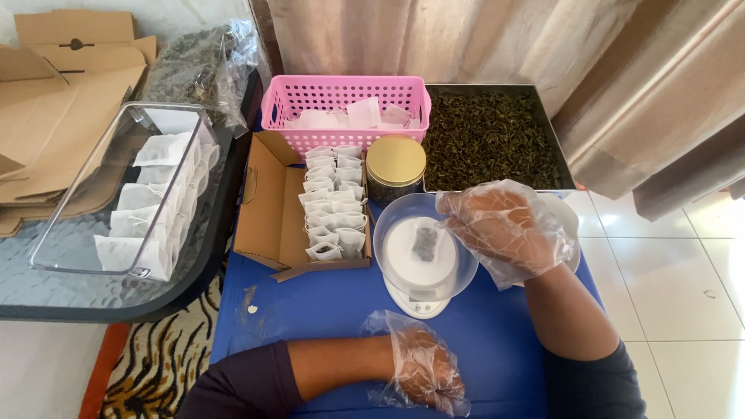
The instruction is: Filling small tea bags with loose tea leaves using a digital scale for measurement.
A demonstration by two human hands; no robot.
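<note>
Tea sachet (423, 241) lies in the clear bowl (388, 233) on the white scale (419, 299) — light, soft, likely easily crushed; best pinched at an edge. Right hand (504, 229), gloved, hovers loosely spread beside it; left hand (423, 371) rests curled, empty, on the blue table (310, 310).

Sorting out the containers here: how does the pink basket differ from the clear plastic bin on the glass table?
The pink basket is opaque with perforated walls; the clear plastic bin has smooth see-through walls. The basket sits on the blue table behind the cardboard box; the bin sits on the glass table to the left. The basket looks smaller than the bin. Both hold white sachets.
</note>
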